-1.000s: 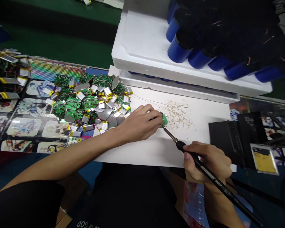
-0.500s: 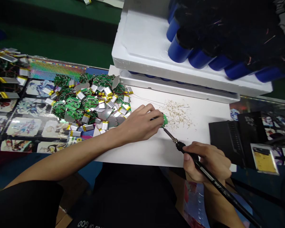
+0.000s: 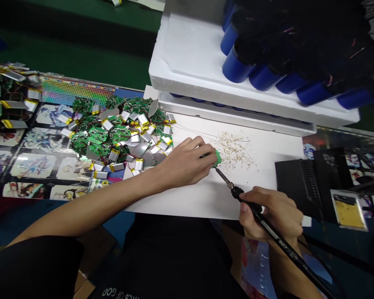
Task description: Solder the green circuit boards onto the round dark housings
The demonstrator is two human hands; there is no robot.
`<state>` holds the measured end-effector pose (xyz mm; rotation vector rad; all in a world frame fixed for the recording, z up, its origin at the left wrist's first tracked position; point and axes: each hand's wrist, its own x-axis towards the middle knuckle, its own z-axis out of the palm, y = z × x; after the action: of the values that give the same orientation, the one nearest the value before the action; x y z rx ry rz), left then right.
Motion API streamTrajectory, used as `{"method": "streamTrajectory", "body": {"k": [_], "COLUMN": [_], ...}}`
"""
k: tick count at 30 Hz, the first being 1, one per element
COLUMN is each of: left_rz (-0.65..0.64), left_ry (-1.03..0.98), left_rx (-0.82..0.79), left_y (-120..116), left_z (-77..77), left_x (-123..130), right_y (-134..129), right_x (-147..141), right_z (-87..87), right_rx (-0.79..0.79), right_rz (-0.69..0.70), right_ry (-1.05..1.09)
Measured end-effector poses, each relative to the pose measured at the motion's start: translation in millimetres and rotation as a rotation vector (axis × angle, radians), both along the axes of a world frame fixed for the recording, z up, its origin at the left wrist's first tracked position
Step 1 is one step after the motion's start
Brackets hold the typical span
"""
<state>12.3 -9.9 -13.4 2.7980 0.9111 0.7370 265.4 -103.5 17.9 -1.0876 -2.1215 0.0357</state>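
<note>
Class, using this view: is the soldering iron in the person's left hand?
No, the soldering iron is gripped in the right hand, while the left hand holds a small green circuit board.

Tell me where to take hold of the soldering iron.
Take the black handle of the soldering iron from the end away from the tip, behind the metal shaft: the handle is long and slim, and the shaft slants down to the green circuit board.
</note>
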Motion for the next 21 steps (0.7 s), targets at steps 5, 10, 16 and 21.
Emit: {"method": "streamTrajectory", "body": {"k": [5, 10, 16, 21], "left_rz": [0.004, 0.002, -0.003, -0.007], "left_ry": [0.021, 0.028, -0.003, -0.015], "left_rx": [-0.03, -0.015, -0.004, -0.045], "left_y": [0, 0, 1, 1], "left_z": [1.5, 1.1, -0.7, 2.2], "left_x": [0, 0, 0, -1], "right_y": [-4, -7, -17, -26], "right_x": [4, 4, 7, 15], "right_z": [-2.0, 3.5, 0.4, -25.0], "right_rx": [-0.004, 0.035, 0.04, 0.004], "right_rz": [-0.01, -0.022, -0.118, -0.346], "right_ry": [0.022, 0.105, 0.196, 0.391]}}
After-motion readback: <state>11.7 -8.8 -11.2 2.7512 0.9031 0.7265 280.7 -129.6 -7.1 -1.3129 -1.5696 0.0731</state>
